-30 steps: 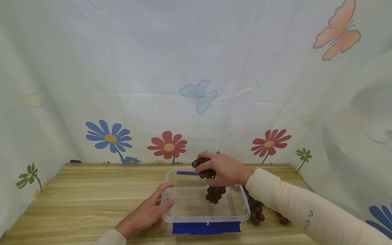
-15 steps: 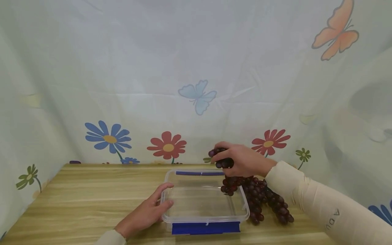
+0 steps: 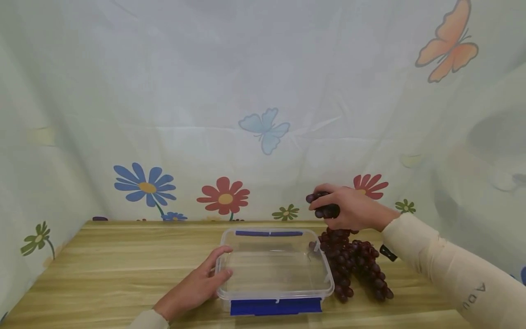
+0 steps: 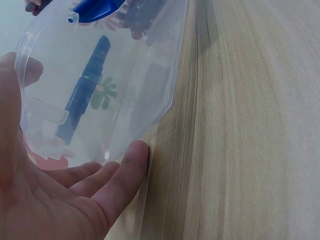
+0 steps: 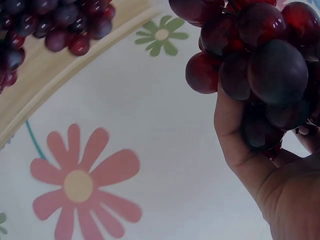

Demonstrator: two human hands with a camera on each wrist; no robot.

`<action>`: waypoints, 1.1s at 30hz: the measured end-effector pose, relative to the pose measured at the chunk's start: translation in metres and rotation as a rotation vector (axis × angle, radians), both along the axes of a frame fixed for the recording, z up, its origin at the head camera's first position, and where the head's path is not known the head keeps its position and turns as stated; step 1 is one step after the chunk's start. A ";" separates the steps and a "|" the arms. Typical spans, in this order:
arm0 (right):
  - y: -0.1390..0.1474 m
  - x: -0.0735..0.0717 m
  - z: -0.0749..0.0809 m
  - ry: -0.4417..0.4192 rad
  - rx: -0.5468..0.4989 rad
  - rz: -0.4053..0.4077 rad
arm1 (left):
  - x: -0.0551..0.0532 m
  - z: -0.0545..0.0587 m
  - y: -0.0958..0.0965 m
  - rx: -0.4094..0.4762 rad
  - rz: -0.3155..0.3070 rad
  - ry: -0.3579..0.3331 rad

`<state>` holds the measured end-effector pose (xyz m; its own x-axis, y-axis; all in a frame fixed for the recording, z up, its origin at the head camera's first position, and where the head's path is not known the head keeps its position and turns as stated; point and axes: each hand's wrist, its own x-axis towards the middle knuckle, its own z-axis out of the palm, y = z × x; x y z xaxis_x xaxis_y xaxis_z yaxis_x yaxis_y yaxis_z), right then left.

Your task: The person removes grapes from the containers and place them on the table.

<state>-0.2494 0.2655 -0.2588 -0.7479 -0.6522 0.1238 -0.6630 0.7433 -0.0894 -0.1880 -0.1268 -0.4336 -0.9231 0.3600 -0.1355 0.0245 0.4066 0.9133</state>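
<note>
A clear plastic food container (image 3: 275, 294) with blue latches sits on the table in the head view. My left hand (image 3: 201, 278) holds its left side, the thumb over the rim; in the left wrist view the fingers (image 4: 122, 175) lie against the outer wall. Beyond the container's far right corner, my right hand (image 3: 353, 208) grips a bunch of dark red grapes (image 3: 326, 210). Close up in the right wrist view, that bunch (image 5: 250, 45) hangs over the curled fingers. More grape bunches (image 3: 361, 265) lie against the container's right side, below the right hand.
A small black object (image 3: 388, 252) lies right of the grapes, partly hidden by the right sleeve. The wooden table (image 3: 135, 256) ends at a white curtain (image 3: 185, 91) printed with flowers and butterflies.
My right hand has moved right with the held grape bunch, from above the container to beyond its far right corner. More of the grapes on the table show. The left hand stays put.
</note>
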 end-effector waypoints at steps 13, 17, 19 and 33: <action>0.043 -0.003 -0.001 -0.046 -0.008 -0.061 | -0.002 -0.003 -0.001 0.012 -0.025 -0.014; 0.057 -0.005 -0.004 -0.055 0.008 -0.104 | -0.003 -0.003 -0.001 0.006 -0.024 -0.012; 0.064 -0.006 -0.006 -0.063 0.013 -0.126 | -0.003 -0.002 -0.001 0.007 -0.023 -0.010; 0.104 -0.007 -0.015 -0.161 0.085 -0.239 | -0.004 -0.001 -0.002 0.044 -0.038 -0.027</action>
<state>-0.2563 0.3691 -0.2736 -0.8869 -0.4586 -0.0560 -0.4511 0.8857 -0.1098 -0.1918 -0.1287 -0.4347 -0.9048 0.4009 -0.1436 0.0141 0.3654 0.9308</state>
